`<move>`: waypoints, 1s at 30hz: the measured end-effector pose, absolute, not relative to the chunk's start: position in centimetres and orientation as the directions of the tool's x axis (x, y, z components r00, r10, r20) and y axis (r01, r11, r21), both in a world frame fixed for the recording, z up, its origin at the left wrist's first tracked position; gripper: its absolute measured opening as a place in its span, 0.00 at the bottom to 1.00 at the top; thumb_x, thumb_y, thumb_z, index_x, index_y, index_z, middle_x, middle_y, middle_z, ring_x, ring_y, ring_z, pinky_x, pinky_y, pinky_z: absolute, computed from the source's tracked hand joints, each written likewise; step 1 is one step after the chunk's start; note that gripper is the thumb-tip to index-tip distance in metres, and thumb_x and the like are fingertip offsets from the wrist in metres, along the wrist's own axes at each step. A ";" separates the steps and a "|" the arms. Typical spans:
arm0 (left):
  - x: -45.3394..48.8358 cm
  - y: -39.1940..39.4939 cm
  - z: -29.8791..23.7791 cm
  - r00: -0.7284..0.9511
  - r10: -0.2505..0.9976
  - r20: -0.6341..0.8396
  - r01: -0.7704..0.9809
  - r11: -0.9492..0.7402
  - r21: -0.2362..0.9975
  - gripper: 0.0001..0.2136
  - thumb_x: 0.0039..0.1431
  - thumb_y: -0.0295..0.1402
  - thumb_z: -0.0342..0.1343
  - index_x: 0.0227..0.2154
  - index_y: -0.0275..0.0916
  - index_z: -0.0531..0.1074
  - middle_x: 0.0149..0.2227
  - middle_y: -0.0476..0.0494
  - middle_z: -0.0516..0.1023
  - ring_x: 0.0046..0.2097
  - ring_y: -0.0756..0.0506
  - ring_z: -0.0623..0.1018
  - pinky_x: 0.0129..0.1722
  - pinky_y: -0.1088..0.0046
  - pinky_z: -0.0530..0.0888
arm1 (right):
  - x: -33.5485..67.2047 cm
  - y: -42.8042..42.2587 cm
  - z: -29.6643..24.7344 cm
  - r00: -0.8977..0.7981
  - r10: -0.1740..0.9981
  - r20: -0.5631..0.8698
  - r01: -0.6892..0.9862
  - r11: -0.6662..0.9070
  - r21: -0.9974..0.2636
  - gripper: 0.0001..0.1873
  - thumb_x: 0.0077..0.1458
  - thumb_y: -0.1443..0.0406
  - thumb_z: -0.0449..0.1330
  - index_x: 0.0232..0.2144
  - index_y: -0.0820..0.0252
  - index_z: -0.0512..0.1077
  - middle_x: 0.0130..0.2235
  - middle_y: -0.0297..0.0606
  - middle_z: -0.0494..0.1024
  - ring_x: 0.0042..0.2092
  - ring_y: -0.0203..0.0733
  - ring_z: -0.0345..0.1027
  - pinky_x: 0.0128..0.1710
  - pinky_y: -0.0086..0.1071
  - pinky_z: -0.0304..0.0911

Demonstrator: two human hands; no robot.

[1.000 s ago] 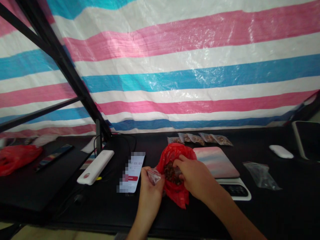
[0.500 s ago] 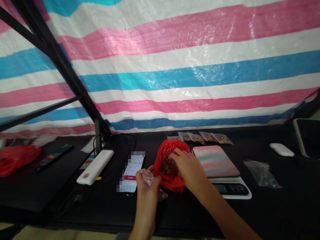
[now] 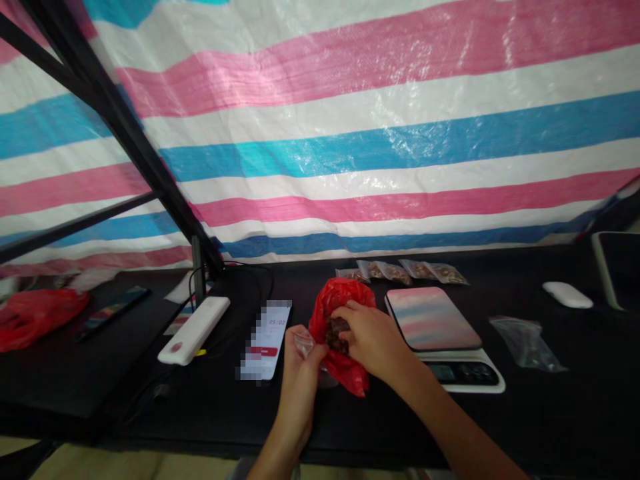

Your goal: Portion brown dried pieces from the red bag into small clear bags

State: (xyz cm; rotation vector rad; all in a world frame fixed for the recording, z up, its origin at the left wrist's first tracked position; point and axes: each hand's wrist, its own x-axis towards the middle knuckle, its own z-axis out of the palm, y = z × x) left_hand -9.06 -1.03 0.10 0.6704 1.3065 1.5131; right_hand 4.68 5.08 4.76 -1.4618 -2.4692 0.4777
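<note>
My left hand point(image 3: 301, 363) is closed on a clear plastic zip bag point(image 3: 304, 343), pinching it near its mouth beside the red bag. A red plastic bag point(image 3: 350, 373) stands open on the black table, with small brown dried pieces point(image 3: 336, 328) inside. My right hand point(image 3: 373, 337) reaches into it from the right, fingers curled around some of the pieces; its fingertips are partly hidden. Just right of that hand is a white digital scale point(image 3: 493, 380) with a shiny plate point(image 3: 433, 317) on top, which carries nothing.
Several filled clear packets point(image 3: 420, 270) lie behind the red bag. A lit phone point(image 3: 267, 340) and a white power bank point(image 3: 195, 330) are at left. Clear bags point(image 3: 527, 343) and a white mouse-like object point(image 3: 567, 295) lie at right. A striped sheet point(image 3: 350, 153) hangs behind.
The right hand has shifted slightly left and curled more over the brown pieces. The red bag has tilted, its front edge dropping lower. The left hand still holds the zip bag, a little further right.
</note>
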 end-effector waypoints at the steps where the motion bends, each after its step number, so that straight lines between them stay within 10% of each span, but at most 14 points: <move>1: -9.1 -1.0 0.2 -0.361 0.916 -0.176 -0.300 0.064 0.952 0.16 0.46 0.31 0.61 0.37 0.43 0.63 0.29 0.56 0.70 0.30 0.50 0.70 0.32 0.76 0.68 | 4.7 5.1 4.6 -0.462 0.886 0.042 0.796 0.435 -0.421 0.20 0.54 0.71 0.61 0.49 0.54 0.78 0.48 0.40 0.81 0.47 0.49 0.77 0.47 0.38 0.65; 15: -10.2 -0.7 0.7 -0.345 0.925 0.158 0.123 -0.123 0.985 0.14 0.57 0.38 0.63 0.45 0.40 0.73 0.37 0.46 0.78 0.38 0.44 0.77 0.42 0.70 0.72 | 6.1 6.5 3.9 -0.449 0.885 0.122 0.278 0.268 -0.922 0.17 0.56 0.75 0.58 0.47 0.60 0.76 0.49 0.43 0.83 0.51 0.42 0.77 0.56 0.38 0.68; 30: -9.6 -0.9 0.3 -0.218 0.955 0.202 0.133 -0.176 0.975 0.20 0.56 0.28 0.60 0.53 0.40 0.72 0.53 0.38 0.79 0.55 0.40 0.79 0.57 0.63 0.73 | 4.6 3.4 6.3 -0.630 0.722 0.285 0.404 0.619 -0.673 0.25 0.53 0.78 0.55 0.50 0.55 0.77 0.51 0.40 0.78 0.54 0.44 0.70 0.58 0.37 0.62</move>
